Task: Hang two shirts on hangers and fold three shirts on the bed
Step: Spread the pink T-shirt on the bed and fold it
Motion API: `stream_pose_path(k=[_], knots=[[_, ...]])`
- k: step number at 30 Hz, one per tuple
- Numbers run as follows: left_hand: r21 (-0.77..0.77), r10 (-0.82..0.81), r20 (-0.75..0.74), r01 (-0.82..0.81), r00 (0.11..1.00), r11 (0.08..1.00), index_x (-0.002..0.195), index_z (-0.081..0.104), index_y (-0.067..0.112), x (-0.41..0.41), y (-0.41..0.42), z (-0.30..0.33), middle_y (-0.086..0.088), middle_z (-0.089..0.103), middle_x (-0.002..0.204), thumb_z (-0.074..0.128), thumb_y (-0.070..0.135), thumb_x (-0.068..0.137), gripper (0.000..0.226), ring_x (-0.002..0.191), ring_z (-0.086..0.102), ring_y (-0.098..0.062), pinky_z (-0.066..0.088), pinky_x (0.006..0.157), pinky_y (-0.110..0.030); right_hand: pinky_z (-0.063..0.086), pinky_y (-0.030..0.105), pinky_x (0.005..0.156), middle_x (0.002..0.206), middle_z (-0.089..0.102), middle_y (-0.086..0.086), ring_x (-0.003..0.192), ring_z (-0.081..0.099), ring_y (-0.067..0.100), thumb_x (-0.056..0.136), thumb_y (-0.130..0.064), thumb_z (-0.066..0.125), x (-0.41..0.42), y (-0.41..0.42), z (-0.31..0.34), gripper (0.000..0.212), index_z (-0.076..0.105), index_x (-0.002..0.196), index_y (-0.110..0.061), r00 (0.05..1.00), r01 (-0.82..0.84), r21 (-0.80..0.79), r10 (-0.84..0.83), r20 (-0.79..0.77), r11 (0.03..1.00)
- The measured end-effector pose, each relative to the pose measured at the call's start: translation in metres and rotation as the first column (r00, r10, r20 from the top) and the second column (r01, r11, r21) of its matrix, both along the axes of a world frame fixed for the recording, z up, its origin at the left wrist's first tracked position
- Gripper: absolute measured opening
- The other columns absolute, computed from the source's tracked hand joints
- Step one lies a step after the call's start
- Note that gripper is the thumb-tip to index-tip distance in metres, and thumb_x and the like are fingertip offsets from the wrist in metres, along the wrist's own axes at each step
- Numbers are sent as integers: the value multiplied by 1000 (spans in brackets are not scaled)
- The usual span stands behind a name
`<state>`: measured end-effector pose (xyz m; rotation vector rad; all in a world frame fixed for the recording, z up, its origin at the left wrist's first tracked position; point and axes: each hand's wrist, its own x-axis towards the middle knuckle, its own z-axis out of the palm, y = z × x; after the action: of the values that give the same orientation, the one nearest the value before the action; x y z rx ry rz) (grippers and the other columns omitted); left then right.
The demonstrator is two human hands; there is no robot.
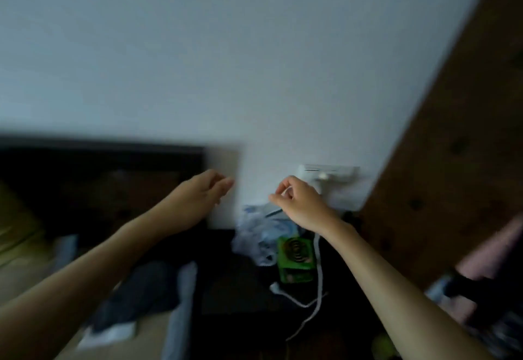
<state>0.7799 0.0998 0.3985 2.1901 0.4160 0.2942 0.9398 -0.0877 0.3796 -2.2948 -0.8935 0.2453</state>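
Shirts [133, 297] lie blurred below both raised hands [203, 190].

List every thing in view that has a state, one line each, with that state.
left hand: raised, fingers relaxed, holding nothing
right hand: raised, fingers curled, seemingly pinching something thin and white; too blurred to name
white cable: loose, trailing down over the dark surface
green box: lying flat, closed
plastic bag: crumpled beside the green box
dark garment: heaped, unfolded

green box [295, 257], white cable [317, 283], brown wooden panel [452, 161], pale wall [226, 48]
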Motion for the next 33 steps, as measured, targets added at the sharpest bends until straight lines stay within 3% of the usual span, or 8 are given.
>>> stream_pose_path(k=[5, 8, 10, 15, 19, 22, 26, 33], knots=[[-90, 479, -176, -499, 860, 862, 91, 61, 28, -210, 65, -84, -4, 71, 91, 52, 51, 100, 26, 91, 70, -29, 56, 89, -49, 45, 27, 59, 71, 67, -3, 61, 60, 9, 91, -40, 66, -127, 128, -64, 17, 56, 88, -27, 901, -429, -139, 410, -145, 893], [-82, 711, -275, -752, 648, 654, 93, 64, 16, -342, 55, -121, -14, 72, 95, 51, 44, 103, 32, 92, 69, -35, 55, 91, -50, 47, 27, 56, 77, 69, -3, 73, 66, 14, 92, -39, 65, -215, 174, -102, 18, 58, 93, -23, 761, -645, -210, 593, -263, 735], [-52, 805, -360, -872, 470, 486, 90, 61, 24, -425, 29, -141, -10, 73, 97, 51, 43, 103, 26, 91, 71, -31, 55, 92, -47, 51, 32, 61, 81, 68, -2, 77, 66, 18, 91, -39, 67, -275, 193, -128, 18, 57, 90, -23, 659, -751, -226, 688, -305, 620], [87, 855, -517, -992, 36, 94, 98, 63, 13, -579, -85, -171, -17, 73, 101, 51, 40, 105, 30, 95, 70, -34, 52, 86, -40, 53, 35, 68, 83, 68, 2, 79, 66, 24, 90, -39, 67, -416, 210, -189, 21, 58, 89, -21, 375, -922, -243, 847, -377, 300], [129, 786, -586, -980, -199, -152, 107, 67, 7, -651, -193, -192, -14, 71, 107, 50, 36, 106, 33, 101, 67, -30, 51, 85, -38, 52, 33, 57, 87, 70, 7, 76, 67, 25, 91, -40, 67, -517, 180, -220, 22, 58, 91, -19, 167, -964, -262, 881, -443, 52], [114, 734, -618, -957, -280, -268, 89, 65, 16, -679, -256, -207, -2, 67, 92, 50, 35, 106, 29, 93, 66, -22, 48, 75, -33, 48, 30, 45, 91, 71, 12, 64, 62, 24, 92, -38, 66, -574, 147, -237, 24, 58, 95, -15, 77, -949, -304, 870, -486, -86], [110, 639, -681, -913, -357, -394, 100, 62, 20, -731, -321, -251, -3, 67, 105, 50, 47, 102, 30, 98, 63, -21, 48, 80, -37, 56, 35, 51, 90, 71, 9, 66, 67, 27, 91, -43, 64, -637, 112, -258, 27, 55, 92, -18, -15, -890, -388, 867, -498, -239], [65, 573, -767, -923, -290, -380, 103, 61, 14, -822, -386, -335, -6, 68, 107, 53, 50, 101, 37, 94, 63, -21, 45, 73, -33, 58, 38, 70, 98, 69, 8, 81, 68, 30, 91, -44, 61, -727, 61, -298, 25, 47, 83, -25, 41, -808, -529, 871, -490, -260]])
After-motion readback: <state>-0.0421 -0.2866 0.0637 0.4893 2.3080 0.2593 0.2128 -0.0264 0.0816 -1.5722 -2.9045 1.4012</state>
